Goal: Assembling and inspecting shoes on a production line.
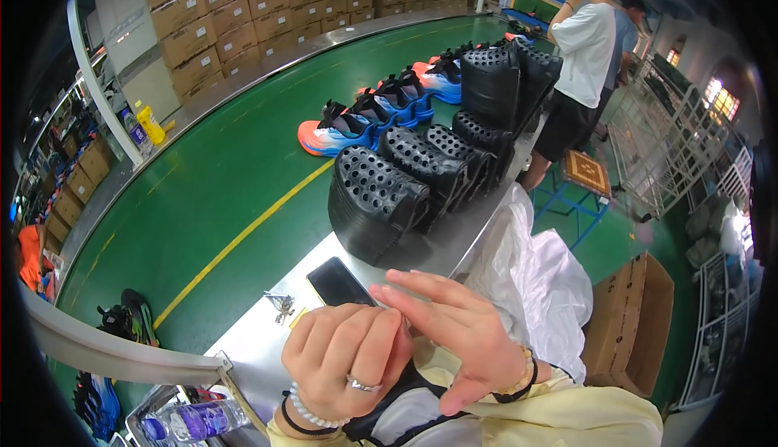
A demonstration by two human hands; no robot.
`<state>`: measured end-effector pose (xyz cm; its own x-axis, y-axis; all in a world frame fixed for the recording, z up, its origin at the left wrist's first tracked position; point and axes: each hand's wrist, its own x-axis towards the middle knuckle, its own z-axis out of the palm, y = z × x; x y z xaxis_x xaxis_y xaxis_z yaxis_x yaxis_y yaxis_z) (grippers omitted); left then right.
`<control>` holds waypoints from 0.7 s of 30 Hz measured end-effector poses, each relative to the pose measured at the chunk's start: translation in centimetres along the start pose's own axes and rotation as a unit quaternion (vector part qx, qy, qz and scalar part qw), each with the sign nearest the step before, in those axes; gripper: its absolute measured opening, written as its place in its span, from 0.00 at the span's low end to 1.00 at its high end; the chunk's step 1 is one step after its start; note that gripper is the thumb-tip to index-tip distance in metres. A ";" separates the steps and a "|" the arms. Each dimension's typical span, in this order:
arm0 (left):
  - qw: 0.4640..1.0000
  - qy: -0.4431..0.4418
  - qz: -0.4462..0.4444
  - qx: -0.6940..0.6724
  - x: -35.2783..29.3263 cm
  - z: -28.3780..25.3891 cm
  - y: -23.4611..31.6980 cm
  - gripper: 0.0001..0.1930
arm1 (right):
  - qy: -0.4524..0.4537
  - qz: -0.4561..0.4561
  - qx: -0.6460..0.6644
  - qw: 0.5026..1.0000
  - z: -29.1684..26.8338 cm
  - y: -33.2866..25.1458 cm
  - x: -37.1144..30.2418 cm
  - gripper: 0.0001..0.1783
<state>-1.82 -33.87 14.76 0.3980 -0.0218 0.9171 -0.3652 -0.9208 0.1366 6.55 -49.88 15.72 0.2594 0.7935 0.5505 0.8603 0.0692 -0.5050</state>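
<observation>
In front of my body, my left hand (340, 358) is curled into a fist, knuckles up, a ring on one finger. Whatever is inside it, if anything, is hidden. My right hand (466, 329) lies against the fist with its fingers stretched out and its thumb apart, holding nothing. Just beyond them, a dark-screened phone (336, 279) rests on the metal bench (251, 325). A small bunch of metal pieces (281, 305), like keys, sits to its left. Further along the bench stand several black curved pieces (377, 200) with rows of round holes.
Several orange, white and blue sneakers (328, 131) line the green surface (251, 163) beyond. A water bottle (194, 421) lies lower left. White plastic sheeting (535, 273) and an open carton (628, 325) are at right. A person (587, 46) stands near a stool (585, 173); stacked boxes (243, 21) are behind.
</observation>
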 end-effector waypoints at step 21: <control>0.999 -0.007 -0.030 -0.008 0.4 0.4 -0.6 0.12 | 0.027 0.008 -0.025 0.999 1.0 0.1 0.2 0.54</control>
<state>-1.07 -33.52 14.91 0.4309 0.0289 0.9020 -0.3537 -0.9141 0.1983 6.23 -49.09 15.08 0.2956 0.7599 0.5789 0.8767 0.0249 -0.4803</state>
